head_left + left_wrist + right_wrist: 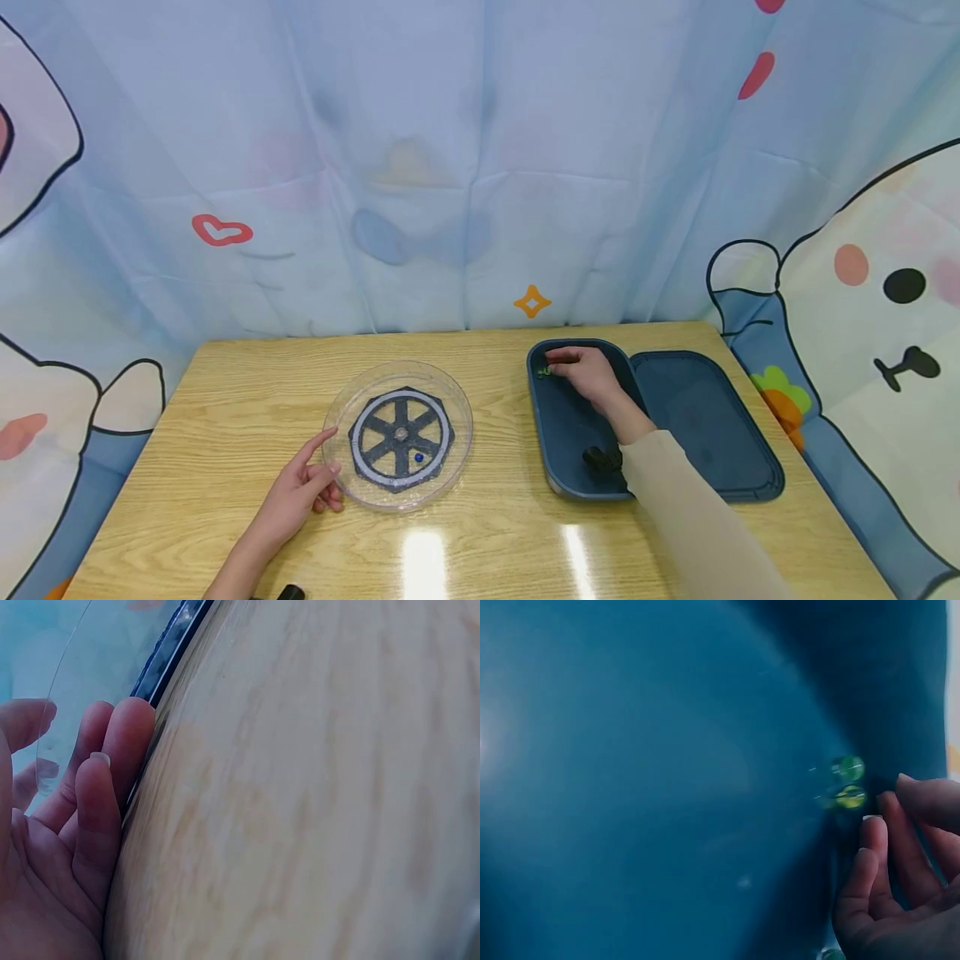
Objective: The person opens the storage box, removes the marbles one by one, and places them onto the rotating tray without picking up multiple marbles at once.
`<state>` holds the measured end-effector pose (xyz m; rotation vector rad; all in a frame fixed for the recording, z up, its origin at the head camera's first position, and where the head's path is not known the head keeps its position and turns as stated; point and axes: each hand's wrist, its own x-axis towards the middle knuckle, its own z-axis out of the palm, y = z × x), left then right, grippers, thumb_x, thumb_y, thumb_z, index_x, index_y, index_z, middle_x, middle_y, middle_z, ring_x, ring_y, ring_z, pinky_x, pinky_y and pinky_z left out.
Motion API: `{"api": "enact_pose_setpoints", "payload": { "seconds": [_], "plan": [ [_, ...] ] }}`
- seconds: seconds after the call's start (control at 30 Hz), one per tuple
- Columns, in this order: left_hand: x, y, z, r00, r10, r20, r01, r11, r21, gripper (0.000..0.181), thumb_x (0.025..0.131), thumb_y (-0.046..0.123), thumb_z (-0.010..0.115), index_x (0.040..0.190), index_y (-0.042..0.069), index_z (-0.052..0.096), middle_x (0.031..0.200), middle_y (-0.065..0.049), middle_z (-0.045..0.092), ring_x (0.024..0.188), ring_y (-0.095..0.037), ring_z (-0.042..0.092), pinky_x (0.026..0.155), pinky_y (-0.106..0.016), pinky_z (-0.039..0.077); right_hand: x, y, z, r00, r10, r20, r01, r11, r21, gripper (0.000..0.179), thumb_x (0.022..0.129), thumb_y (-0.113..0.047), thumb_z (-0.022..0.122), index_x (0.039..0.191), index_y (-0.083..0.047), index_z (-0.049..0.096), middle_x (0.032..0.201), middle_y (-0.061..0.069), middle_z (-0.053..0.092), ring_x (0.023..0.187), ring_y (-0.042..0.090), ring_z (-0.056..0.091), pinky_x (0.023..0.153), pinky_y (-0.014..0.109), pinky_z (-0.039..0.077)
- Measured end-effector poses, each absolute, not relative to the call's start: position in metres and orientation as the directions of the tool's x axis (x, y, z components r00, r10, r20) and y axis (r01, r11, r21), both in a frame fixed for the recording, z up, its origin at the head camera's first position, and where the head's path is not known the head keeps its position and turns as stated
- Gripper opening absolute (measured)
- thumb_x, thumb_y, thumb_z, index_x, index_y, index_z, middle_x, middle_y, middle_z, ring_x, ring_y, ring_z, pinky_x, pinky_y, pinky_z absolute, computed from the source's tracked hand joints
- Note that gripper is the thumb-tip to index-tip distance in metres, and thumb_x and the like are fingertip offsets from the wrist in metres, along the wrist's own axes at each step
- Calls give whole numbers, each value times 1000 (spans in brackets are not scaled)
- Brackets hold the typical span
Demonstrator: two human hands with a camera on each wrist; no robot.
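A clear round dish (462, 417) holds a dark spoked wheel-shaped piece (401, 408) with a pale ring, and a small blue ball (418, 457) lies between two spokes. At the dish's left rim is my left hand (296, 492), index finger stretched along the edge and thumb close by. My right hand (588, 375) reaches into a dark blue bin (551, 433), at its far left corner. Beside its loosely bent fingers, the right wrist view shows a green marble (849, 768) and a yellow-green marble (850, 797). No marble shows between the fingertips.
Another marble (831, 954) appears at the lower edge of the right wrist view. A flat blue lid (705, 425) lies right of the bin on the wooden table (255, 383). Behind the table hangs a printed curtain (420, 167).
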<state>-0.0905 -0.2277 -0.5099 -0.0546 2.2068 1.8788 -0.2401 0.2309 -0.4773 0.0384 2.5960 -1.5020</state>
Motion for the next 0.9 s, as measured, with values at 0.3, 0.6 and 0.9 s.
{"api": "enact_pose_setpoints", "payload": {
  "seconds": [0.3, 0.6, 0.9],
  "plan": [
    [-90, -228, -509, -969, 120, -218, -197, 163, 967, 59, 102, 16, 59, 154, 22, 32, 74, -16, 64, 63, -28, 69, 58, -28, 51, -242, 230, -485, -991, -61, -121, 64, 580, -812, 32, 94, -6, 67, 126, -1, 68, 127, 18, 64, 119, 36, 57, 96, 48, 47],
    [-89, -227, -509, -968, 127, -215, -193, 165, 967, 60, 102, 16, 59, 155, 21, 31, 74, -16, 64, 63, -27, 68, 57, -28, 51, -243, 229, -489, -989, -43, -139, 79, 646, -759, 26, 91, -11, 74, 116, -5, 73, 115, 15, 69, 101, 30, 65, 84, 43, 52],
    [-88, -226, -508, -970, 124, -209, -187, 166, 968, 60, 102, 15, 58, 155, 20, 31, 74, -16, 64, 63, -27, 68, 57, -27, 50, -244, 229, -489, -988, -37, -148, 83, 682, -727, 23, 90, -9, 75, 112, -6, 75, 104, 11, 68, 92, 25, 62, 77, 40, 50]
  ]
}}
